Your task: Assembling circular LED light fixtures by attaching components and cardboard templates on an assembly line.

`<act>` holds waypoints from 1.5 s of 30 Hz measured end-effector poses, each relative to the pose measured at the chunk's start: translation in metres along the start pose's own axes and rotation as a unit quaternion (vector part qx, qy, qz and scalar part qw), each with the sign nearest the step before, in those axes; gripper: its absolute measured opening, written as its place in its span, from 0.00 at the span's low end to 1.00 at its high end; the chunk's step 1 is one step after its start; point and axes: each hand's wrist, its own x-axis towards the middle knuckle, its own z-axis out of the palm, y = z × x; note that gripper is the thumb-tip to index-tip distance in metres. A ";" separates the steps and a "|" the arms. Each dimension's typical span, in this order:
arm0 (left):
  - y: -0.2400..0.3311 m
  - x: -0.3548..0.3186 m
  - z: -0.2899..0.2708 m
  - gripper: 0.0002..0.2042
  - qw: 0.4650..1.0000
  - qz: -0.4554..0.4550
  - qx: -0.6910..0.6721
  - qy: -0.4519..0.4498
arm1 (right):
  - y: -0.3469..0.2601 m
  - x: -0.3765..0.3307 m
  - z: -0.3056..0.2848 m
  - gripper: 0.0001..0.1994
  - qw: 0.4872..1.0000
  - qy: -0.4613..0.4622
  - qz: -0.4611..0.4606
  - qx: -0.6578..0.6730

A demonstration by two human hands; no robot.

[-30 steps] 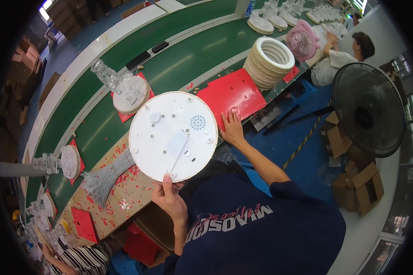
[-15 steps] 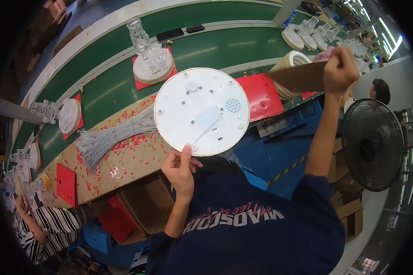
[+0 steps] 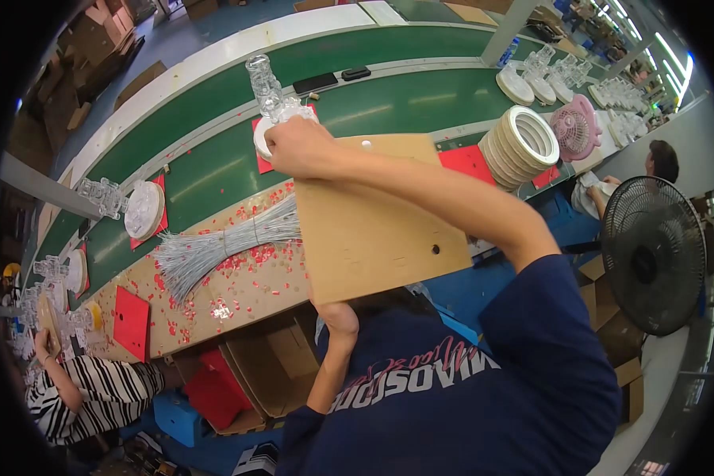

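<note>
Setting: we stand at a speckled workbench (image 3: 238, 289) beside a long green conveyor belt (image 3: 389, 103) in an assembly hall.
Nearest to us: our left hand (image 3: 337, 317) is under the near edge of a square brown board (image 3: 373, 218); we cannot tell how its fingers are set, since the board covers them.
Board: it is lifted flat in front of us, above the bench edge, with a small hole near its right side.
Right hand: our right hand (image 3: 297, 147) is closed over the board's far left corner, fingers curled on the edge.
Step in hand: we judge that we are carrying or turning the board with both hands.
Next move: it calls for a steady two-handed hold and a free spot to set it down.
On the bench: a tied bundle of silver wires (image 3: 218, 246) lies among red scraps.
Farther off: a crystal lamp piece on a red tray (image 3: 271, 95) rides the belt, and a stack of white rings (image 3: 520, 143) stands to the right.
</note>
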 end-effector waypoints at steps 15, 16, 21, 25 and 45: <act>0.055 0.034 -0.026 0.14 0.903 -0.343 -0.195 -0.170 | 0.040 -0.056 -0.069 0.11 0.982 0.087 -0.165 0.005; 0.051 0.034 -0.028 0.14 0.903 -0.345 -0.196 -0.165 | 0.050 -0.073 -0.079 0.12 0.988 0.052 -0.138 -0.052; 0.064 0.042 -0.012 0.17 0.926 -0.306 -0.140 -0.170 | 0.079 -0.154 -0.072 0.20 0.993 -0.006 -0.110 -0.043; 0.070 0.045 -0.022 0.18 0.906 -0.347 -0.128 -0.207 | 0.080 -0.160 -0.063 0.24 0.989 0.024 -0.125 -0.071; 0.060 0.047 -0.033 0.20 0.879 -0.397 -0.153 -0.215 | 0.079 -0.146 -0.056 0.25 0.971 -0.022 -0.161 -0.173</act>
